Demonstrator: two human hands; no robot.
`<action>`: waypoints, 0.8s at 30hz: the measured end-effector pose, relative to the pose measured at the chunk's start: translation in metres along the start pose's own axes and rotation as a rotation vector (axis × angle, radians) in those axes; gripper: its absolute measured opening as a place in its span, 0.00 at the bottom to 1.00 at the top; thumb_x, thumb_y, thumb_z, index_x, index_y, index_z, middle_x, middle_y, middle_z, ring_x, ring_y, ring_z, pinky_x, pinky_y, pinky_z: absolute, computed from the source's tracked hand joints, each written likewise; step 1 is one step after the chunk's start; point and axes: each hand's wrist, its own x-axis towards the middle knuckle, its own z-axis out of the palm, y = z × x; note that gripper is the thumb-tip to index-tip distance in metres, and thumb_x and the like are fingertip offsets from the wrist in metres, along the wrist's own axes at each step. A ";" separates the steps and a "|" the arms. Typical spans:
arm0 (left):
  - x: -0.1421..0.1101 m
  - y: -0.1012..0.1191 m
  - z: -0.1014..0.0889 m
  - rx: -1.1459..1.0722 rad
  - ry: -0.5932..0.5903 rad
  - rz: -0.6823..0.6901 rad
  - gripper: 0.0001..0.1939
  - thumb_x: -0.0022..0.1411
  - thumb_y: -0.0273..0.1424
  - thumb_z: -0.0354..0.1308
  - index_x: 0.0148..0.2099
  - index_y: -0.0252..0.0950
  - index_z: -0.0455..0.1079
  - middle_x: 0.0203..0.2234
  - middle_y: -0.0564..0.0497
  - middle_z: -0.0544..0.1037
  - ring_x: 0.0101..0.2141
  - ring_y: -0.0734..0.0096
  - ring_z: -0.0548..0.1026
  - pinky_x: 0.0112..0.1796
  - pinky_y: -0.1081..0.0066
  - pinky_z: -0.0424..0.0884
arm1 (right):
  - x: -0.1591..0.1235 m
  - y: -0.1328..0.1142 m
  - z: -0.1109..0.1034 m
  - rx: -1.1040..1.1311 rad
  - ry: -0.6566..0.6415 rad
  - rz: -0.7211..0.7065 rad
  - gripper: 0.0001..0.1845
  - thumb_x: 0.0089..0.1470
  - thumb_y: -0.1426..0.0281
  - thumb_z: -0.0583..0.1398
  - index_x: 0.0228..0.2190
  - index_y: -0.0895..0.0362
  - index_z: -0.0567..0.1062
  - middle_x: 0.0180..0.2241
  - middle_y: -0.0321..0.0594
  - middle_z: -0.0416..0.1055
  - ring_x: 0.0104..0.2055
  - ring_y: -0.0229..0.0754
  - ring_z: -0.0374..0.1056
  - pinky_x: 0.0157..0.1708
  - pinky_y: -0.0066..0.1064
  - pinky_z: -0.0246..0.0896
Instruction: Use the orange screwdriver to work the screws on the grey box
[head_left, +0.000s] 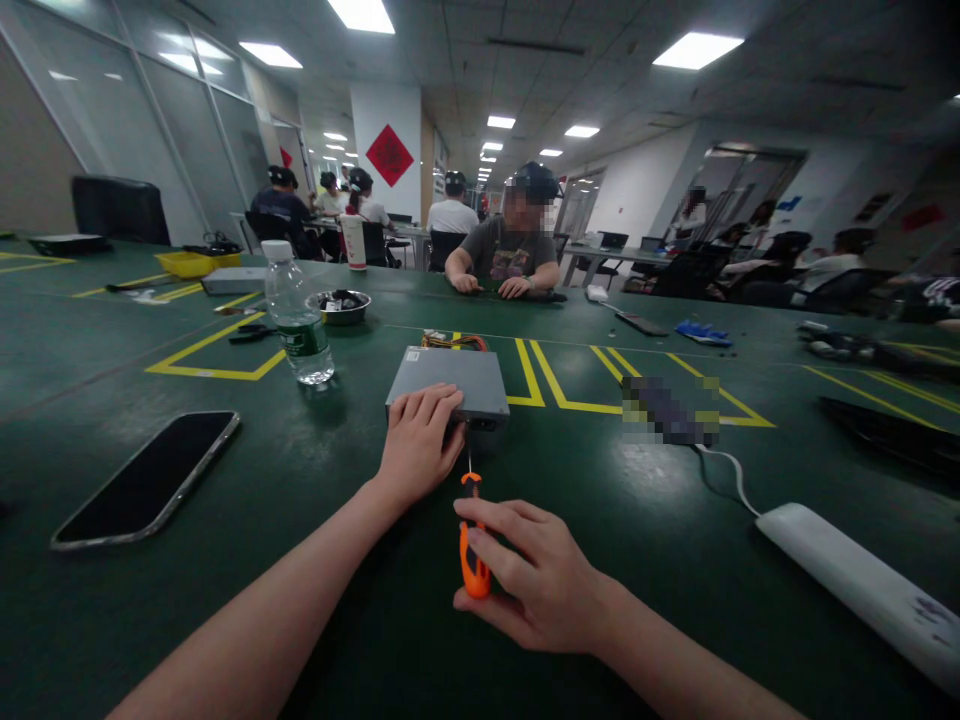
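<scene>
A grey metal computer power supply (472, 378) lies on the green table, with a bundle of coloured wires (457, 342) at its far side. My left hand (424, 440) grips its near left part, fingers over the top and thumb down at the front face. In my right hand (529, 570) is an orange and black screwdriver (472, 578), held between thumb and fingers. Its shaft points away from me to the near face of the power supply, beside my left thumb. Whether the tip sits in a screw is too small to tell.
Left of the power supply stand a water bottle (300, 325) and a metal bowl (343, 306) of dark small parts. A phone (150, 478) lies at near left. At right, a white power strip (862, 580) has a cable. A person (514, 245) sits across the table.
</scene>
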 end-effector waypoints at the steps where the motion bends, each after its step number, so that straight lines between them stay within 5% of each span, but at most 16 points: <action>1: 0.000 0.000 0.000 0.001 0.000 0.001 0.16 0.61 0.31 0.50 0.51 0.38 0.62 0.50 0.47 0.70 0.52 0.60 0.64 0.50 0.59 0.56 | -0.002 0.000 0.001 0.014 0.021 0.010 0.13 0.59 0.64 0.53 0.41 0.61 0.63 0.42 0.55 0.71 0.41 0.43 0.71 0.37 0.33 0.67; 6: 0.000 0.000 0.001 -0.005 0.004 0.001 0.16 0.61 0.31 0.50 0.51 0.38 0.62 0.50 0.46 0.70 0.52 0.60 0.64 0.50 0.58 0.56 | -0.001 -0.003 -0.002 0.044 -0.053 0.090 0.19 0.60 0.58 0.50 0.44 0.61 0.62 0.44 0.54 0.70 0.44 0.44 0.69 0.41 0.34 0.67; 10: 0.000 0.000 0.001 -0.006 0.009 0.000 0.16 0.61 0.31 0.50 0.51 0.39 0.62 0.50 0.46 0.70 0.52 0.60 0.65 0.49 0.58 0.56 | 0.006 -0.005 -0.005 -0.020 -0.151 0.032 0.17 0.61 0.63 0.50 0.47 0.60 0.64 0.44 0.52 0.70 0.46 0.44 0.68 0.39 0.33 0.67; 17: 0.000 -0.001 0.001 -0.010 0.015 0.007 0.16 0.60 0.31 0.50 0.52 0.39 0.63 0.50 0.46 0.70 0.51 0.59 0.65 0.49 0.57 0.57 | -0.003 -0.001 0.002 0.032 0.010 0.057 0.13 0.59 0.62 0.53 0.39 0.60 0.64 0.42 0.53 0.71 0.41 0.43 0.70 0.37 0.32 0.67; 24: 0.000 -0.001 0.001 0.001 0.016 0.013 0.16 0.60 0.31 0.50 0.51 0.39 0.63 0.50 0.46 0.70 0.50 0.59 0.65 0.48 0.57 0.57 | 0.005 -0.006 -0.004 -0.005 -0.101 0.040 0.17 0.62 0.62 0.48 0.46 0.60 0.64 0.42 0.53 0.70 0.44 0.44 0.69 0.37 0.33 0.68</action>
